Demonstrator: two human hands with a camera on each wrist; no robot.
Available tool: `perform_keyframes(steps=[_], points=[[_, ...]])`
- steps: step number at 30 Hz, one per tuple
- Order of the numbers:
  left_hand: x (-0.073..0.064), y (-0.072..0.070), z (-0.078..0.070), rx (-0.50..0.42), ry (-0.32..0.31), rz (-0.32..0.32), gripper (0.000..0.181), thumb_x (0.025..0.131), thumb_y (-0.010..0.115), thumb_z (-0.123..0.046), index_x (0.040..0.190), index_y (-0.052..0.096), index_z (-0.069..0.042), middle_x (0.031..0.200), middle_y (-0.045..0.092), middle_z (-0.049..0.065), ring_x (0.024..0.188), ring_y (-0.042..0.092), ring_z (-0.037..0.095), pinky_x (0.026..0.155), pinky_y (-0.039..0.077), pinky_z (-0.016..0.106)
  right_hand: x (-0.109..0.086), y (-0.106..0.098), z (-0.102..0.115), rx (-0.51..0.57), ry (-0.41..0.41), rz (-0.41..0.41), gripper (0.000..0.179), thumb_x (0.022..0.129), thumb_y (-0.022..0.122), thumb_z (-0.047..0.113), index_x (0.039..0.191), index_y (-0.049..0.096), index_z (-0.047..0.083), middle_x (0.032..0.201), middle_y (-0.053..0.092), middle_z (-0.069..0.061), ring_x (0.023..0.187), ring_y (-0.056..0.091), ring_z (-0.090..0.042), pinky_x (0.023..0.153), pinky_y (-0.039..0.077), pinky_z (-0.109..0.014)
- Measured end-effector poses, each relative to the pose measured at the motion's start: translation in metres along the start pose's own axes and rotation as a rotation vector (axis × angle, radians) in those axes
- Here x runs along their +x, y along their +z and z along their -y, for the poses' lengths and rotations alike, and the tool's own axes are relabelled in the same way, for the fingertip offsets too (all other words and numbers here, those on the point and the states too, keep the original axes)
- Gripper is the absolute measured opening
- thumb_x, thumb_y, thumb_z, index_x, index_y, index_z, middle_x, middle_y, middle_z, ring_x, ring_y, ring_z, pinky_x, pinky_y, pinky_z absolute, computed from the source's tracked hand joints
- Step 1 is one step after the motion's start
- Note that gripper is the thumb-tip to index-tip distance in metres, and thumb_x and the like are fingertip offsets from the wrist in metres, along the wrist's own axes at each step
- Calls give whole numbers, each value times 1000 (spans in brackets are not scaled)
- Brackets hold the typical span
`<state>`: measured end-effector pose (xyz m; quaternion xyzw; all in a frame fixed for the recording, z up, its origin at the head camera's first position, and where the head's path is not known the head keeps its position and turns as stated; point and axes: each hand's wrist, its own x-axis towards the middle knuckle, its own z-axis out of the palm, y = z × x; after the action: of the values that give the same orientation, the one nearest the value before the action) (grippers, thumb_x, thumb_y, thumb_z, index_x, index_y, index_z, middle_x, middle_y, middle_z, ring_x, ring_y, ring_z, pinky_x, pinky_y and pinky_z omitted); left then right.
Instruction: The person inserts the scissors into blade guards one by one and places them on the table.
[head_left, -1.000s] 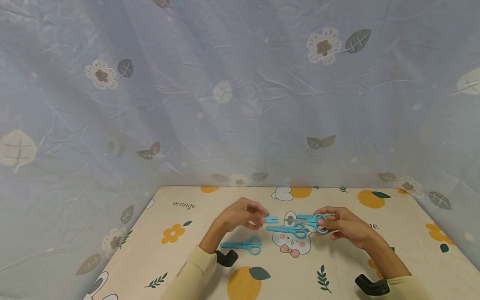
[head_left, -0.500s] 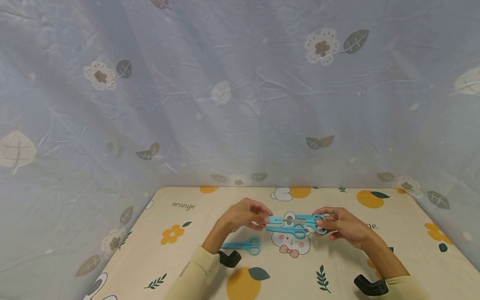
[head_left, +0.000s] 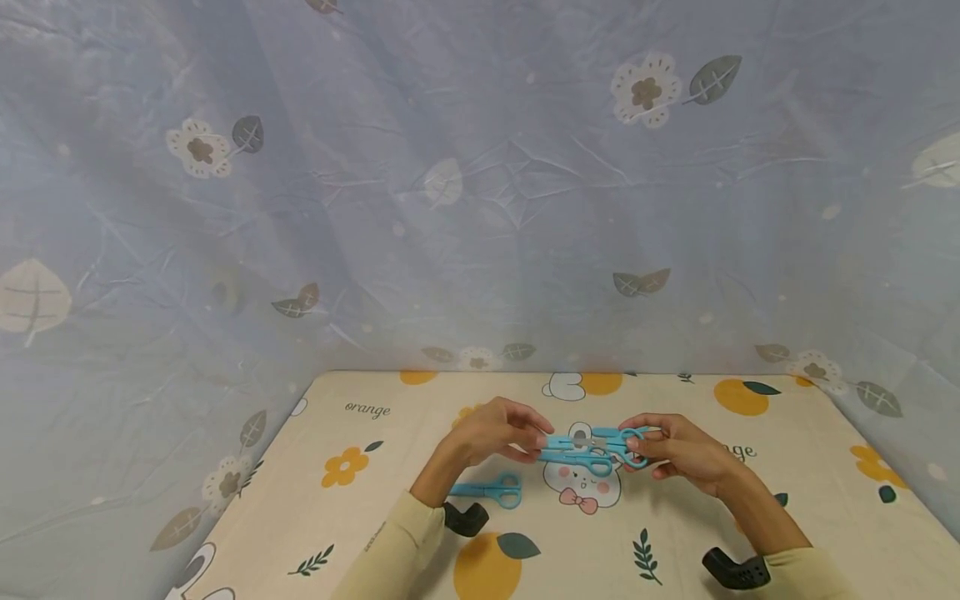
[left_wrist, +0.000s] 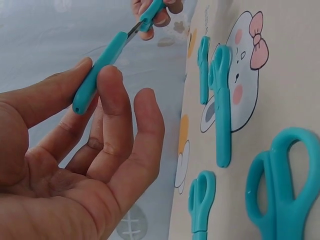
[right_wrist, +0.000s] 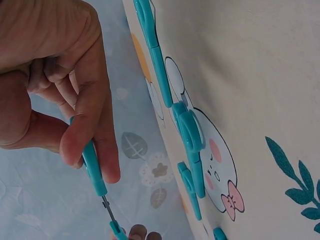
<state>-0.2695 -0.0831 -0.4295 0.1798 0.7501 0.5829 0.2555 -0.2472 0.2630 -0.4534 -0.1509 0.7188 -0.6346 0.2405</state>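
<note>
Between thumb and fingertips, my left hand (head_left: 495, 435) pinches a turquoise scissors cover (left_wrist: 104, 67), its closed end toward the palm. My right hand (head_left: 678, 448) grips turquoise scissors (right_wrist: 94, 172) by the handles, blades pointing left. The blade tips are inside the cover's mouth, and a short stretch of bare metal (left_wrist: 134, 31) shows between cover and handles. Both pieces are held up above the table, roughly in line. Just below them in the head view lies a covered pair of scissors (head_left: 577, 461).
Several more covered scissors lie on the patterned tablecloth (head_left: 600, 550): one pair (head_left: 491, 490) by the left wrist, others (left_wrist: 203, 70) (left_wrist: 202, 202) farther back. A pale floral curtain (head_left: 480, 208) hangs behind the table's far edge.
My left hand has moved right with the cover, and the blade tips have gone from outside the cover to inside it. My right hand has shifted slightly left.
</note>
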Motion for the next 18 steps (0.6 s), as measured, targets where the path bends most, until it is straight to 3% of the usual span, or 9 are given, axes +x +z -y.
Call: perform_keyframes(steps=[10,18], points=[[2,4,3,-12,-3,2,26,100,72,0,124,73,8,93,77,2,81,73,16,86,67,43,4,5,-2,-2,5,-2,48,109,65,20,144,51,-9,102,81,-2,91,80,-17,62,57,-22],[2,7,3,-14,23,-8,26,99,70,4,124,72,9,89,75,1,78,73,17,83,68,42,6,11,-1,-16,-7,-17,56,107,67,19,147,46,-15,101,82,-4,90,81,-20,60,57,-21]])
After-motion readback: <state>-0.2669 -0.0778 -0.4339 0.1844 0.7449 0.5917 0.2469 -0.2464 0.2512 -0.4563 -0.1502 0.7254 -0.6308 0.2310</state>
